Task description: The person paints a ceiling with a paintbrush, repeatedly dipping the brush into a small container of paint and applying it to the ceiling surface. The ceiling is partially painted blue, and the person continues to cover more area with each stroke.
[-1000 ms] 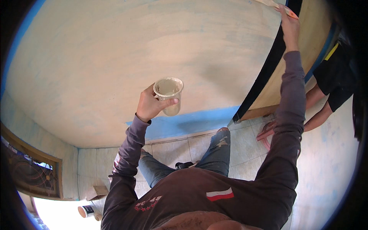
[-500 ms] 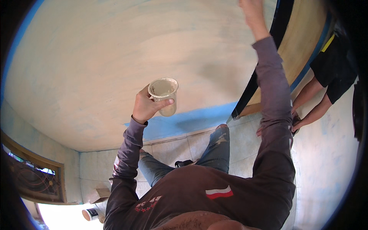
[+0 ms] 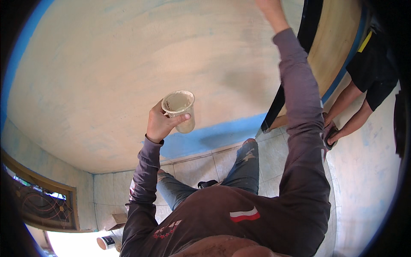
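Note:
My left hand (image 3: pixel 158 122) is closed round a see-through plastic cup (image 3: pixel 185 124), its thumb across the front. Pale cream paint coats the cup's inside and rim, and the mouth faces up. Beyond it rises a wall (image 3: pixel 128 73) with patchy cream paint over blue. High on the right, my right hand (image 3: pixel 272 12) is raised in front of this wall, cut off by the upper edge of the picture. Its fingers are out of sight, so what it holds, if anything, is hidden.
A dark-edged wooden door frame (image 3: pixel 336 51) stands to the right. Past it are the bare legs of another person (image 3: pixel 355 107) in black shorts. Lower left are a window with a grille (image 3: pixel 43 201), a cardboard box (image 3: pixel 119 220) and a paint bucket (image 3: pixel 106 243). Pale tiles (image 3: pixel 192 169) cover the floor.
My raised right hand has moved a little left and higher, further out of the picture. The cup in my left hand has shifted slightly left and down.

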Demonstrator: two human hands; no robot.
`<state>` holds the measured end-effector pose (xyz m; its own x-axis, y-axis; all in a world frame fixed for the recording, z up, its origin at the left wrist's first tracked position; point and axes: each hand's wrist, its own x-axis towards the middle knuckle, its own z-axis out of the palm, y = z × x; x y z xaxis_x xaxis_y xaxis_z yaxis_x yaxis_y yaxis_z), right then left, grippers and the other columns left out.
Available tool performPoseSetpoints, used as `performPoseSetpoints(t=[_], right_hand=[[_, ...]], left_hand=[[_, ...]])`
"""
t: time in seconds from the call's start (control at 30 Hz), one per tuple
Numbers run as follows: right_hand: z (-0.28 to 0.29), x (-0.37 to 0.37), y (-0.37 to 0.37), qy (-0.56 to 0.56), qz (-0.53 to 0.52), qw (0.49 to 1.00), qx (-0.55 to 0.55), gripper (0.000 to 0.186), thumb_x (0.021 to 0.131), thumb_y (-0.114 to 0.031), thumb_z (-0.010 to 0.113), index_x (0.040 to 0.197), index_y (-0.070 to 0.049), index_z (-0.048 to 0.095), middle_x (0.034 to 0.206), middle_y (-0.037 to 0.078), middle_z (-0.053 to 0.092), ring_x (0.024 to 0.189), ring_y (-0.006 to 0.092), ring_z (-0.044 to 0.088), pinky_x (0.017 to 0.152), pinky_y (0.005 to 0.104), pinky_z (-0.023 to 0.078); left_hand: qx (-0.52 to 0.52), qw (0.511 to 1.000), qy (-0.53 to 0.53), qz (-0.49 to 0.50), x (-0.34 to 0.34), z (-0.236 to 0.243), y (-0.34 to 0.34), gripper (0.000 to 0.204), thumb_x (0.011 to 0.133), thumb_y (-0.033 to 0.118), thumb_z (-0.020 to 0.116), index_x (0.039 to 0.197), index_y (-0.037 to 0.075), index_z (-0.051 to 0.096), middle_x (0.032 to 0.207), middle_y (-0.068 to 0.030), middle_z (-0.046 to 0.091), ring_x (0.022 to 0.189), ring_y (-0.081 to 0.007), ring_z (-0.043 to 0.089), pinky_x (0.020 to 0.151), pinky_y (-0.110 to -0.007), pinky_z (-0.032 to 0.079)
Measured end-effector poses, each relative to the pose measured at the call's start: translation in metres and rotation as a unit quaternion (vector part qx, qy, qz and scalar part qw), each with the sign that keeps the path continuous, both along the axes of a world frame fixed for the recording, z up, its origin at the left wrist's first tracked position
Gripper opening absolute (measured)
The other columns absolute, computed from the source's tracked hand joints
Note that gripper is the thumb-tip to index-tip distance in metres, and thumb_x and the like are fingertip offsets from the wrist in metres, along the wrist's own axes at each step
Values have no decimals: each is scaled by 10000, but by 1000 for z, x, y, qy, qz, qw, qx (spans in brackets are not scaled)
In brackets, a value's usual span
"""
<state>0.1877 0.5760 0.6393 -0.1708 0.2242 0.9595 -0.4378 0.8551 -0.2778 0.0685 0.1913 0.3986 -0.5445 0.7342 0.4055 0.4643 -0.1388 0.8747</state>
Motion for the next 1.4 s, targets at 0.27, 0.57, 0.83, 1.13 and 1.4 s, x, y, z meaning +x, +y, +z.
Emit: performPoseSetpoints(t=[0.27, 0.57, 0.83, 1.13, 1.4], right_hand=[[4, 141, 106, -5, -206, 968, -143, 216, 1013, -197, 680, 1064, 3, 745, 924, 23, 748, 866, 106, 670, 784, 290, 527], [0, 190, 151, 75, -188, 978, -42, 251, 1035, -228, 667, 1052, 14, 733, 905, 29, 740, 899, 118, 688, 818, 290, 533], [5, 144, 51, 86, -491, 866, 39, 203, 979, -200, 633, 982, -45, 765, 887, 197, 732, 879, 344, 709, 734, 400, 547], [12, 37, -12, 67, -513, 832, 199, 131, 887, -155, 659, 821, -59, 719, 782, 154, 702, 831, 359, 656, 704, 478, 559], [13, -2, -104, 131, -344, 902, 226, 109, 885, -126, 682, 834, -31, 699, 765, 136, 686, 786, 321, 650, 672, 444, 548]], left_hand=[[-10, 1000, 0, -4, 5, 6, 3, 708, 748, 192, 958, 1296, -82, 602, 1167, -149, 734, 1074, -202, 708, 929, -348, 584], [-5, 999, -27, -26, 3, 6, 4, 701, 755, 159, 949, 1298, -100, 591, 1174, -160, 726, 1068, -210, 708, 926, -359, 589], [-13, 1000, -23, -14, 2, 4, 0, 693, 760, 143, 942, 1306, -97, 590, 1180, -169, 722, 1076, -218, 706, 931, -366, 590], [-11, 1000, -11, -15, 4, 9, 2, 636, 778, 108, 919, 1292, -90, 602, 1168, -156, 725, 1063, -215, 706, 929, -365, 583], [-9, 1000, -8, -23, 3, 9, 0, 618, 782, 104, 917, 1287, -81, 612, 1161, -149, 728, 1057, -207, 705, 920, -360, 581]])
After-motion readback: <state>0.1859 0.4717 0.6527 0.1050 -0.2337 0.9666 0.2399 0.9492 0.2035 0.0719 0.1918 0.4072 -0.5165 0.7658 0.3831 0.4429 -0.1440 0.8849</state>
